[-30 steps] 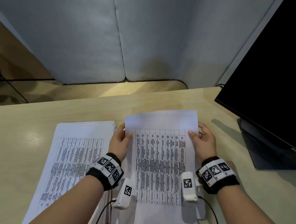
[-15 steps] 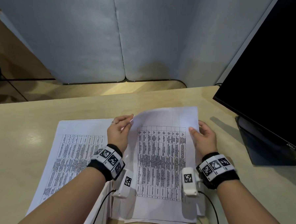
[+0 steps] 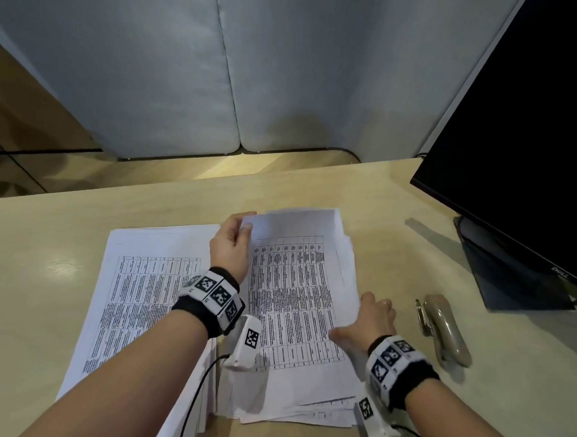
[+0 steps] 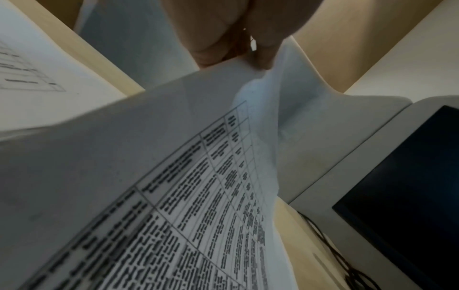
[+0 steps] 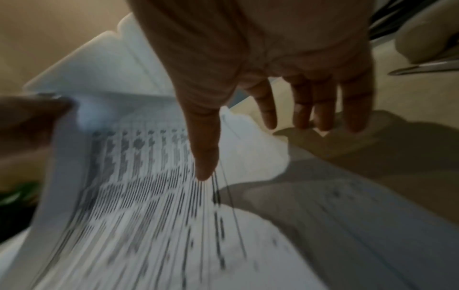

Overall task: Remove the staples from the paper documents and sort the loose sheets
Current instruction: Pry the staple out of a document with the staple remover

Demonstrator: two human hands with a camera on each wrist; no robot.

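Observation:
Two paper piles lie on the desk. The right pile (image 3: 304, 403) carries a top sheet (image 3: 293, 292) printed with a table. My left hand (image 3: 235, 242) pinches that sheet's upper left corner between thumb and fingers; the left wrist view shows the pinched corner (image 4: 248, 64) lifted. My right hand (image 3: 365, 322) hovers at the pile's right edge with straight, spread fingers (image 5: 308, 109), thumb over the print, holding nothing. The left pile (image 3: 136, 294) lies flat beside my left wrist. A staple remover (image 3: 442, 326) rests on the desk right of my right hand.
A black monitor (image 3: 535, 131) on its stand (image 3: 511, 273) fills the right side. Grey partition panels (image 3: 221, 64) stand behind the desk. Bare desk surface (image 3: 27, 271) stretches to the left of the piles. Cables run from both wrist cameras.
My right hand has let go of the sheet's right edge and dropped back toward me. The left hand moved up to the top left corner and lifts it. The staple remover has come into view.

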